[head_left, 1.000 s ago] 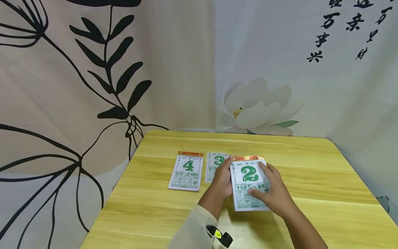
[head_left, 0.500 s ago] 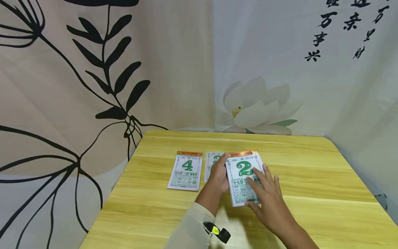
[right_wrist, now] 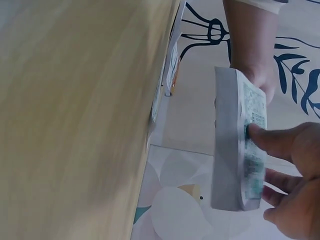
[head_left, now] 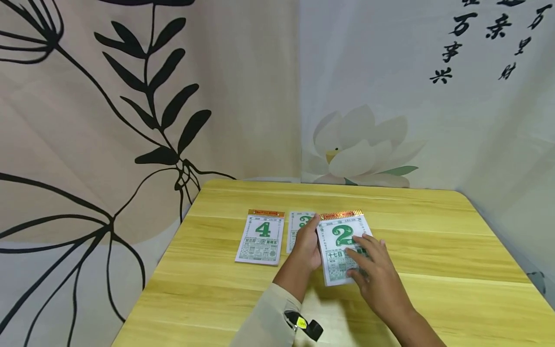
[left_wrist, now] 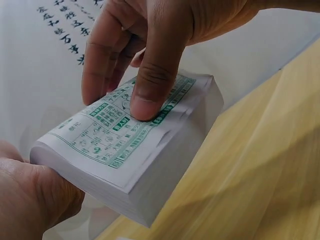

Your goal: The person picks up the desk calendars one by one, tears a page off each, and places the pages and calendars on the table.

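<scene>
A thick tear-off calendar [head_left: 334, 262] showing a green 2 is held above the table, its top edge banded in red and gold. My left hand [head_left: 305, 248] grips it along the left side. On its front page rest the fingertips of my right hand [head_left: 383, 279], with the thumb low on the sheet. The left wrist view shows that thumb [left_wrist: 150, 95] on the green print and the deep stack of white pages [left_wrist: 165, 155]. From the right wrist view, the calendar [right_wrist: 227, 145] stands edge-on, clear of the table.
A calendar with a green 4 [head_left: 260, 241] lies on the wooden table [head_left: 208, 299] to the left. Beside it, a calendar with a green 3 [head_left: 295, 231] is partly hidden behind my left hand. A printed curtain [head_left: 260, 96] hangs behind the table.
The calendar with the 2 has shifted slightly left and up with my left hand. My right hand has gone from its right edge to fingertips on the page.
</scene>
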Available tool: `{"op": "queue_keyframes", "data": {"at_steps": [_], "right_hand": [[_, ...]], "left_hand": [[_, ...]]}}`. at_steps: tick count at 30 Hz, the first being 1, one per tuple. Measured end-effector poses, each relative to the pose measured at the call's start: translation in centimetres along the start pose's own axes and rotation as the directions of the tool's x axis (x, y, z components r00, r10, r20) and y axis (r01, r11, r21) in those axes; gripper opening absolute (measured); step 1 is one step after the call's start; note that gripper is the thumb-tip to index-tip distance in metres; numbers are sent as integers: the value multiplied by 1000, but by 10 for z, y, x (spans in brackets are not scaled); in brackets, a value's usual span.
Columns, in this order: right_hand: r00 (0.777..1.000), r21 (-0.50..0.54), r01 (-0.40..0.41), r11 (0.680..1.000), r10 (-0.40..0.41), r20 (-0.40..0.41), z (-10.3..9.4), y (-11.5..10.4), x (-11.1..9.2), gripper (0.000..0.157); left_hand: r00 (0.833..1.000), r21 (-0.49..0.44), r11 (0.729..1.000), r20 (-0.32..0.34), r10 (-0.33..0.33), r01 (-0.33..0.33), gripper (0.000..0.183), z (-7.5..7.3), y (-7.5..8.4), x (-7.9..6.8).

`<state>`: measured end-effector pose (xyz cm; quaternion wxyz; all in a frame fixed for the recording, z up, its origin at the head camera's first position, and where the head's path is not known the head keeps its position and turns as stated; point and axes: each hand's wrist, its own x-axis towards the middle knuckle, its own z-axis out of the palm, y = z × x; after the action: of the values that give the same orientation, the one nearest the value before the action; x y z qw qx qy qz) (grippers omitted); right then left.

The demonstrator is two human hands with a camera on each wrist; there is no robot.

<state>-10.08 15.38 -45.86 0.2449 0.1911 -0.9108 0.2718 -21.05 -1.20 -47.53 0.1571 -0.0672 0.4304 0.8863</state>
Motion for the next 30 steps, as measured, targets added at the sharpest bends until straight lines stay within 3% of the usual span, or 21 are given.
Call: {"op": "queue_keyframes", "data": {"at_steps": [8, 16, 21, 24, 30], "right_hand": [[985, -49, 163, 985, -166, -49, 6, -6, -8, 66], [980, -96, 168, 981, -176, -93, 9, -8, -3, 68], [966, -135, 195, 972, -213, -145, 9, -6, 0, 54], [961, -199, 171, 965, -207, -182, 6, -6, 1, 46], [953, -295, 28, 955, -114, -279, -3, -9, 2, 51]], "left_hand": [[1000, 8, 1000, 20, -22, 22, 55, -2, 3, -3], [999, -5, 1000, 29, -23, 23, 54, -1, 3, -3], [1000, 2, 1000, 16, -23, 23, 51, -2, 3, -5], [999, 5, 1000, 20, -28, 28, 55, -3, 2, -6], [1000, -18, 1000, 16, -15, 15, 54, -2, 1, -6]]}}
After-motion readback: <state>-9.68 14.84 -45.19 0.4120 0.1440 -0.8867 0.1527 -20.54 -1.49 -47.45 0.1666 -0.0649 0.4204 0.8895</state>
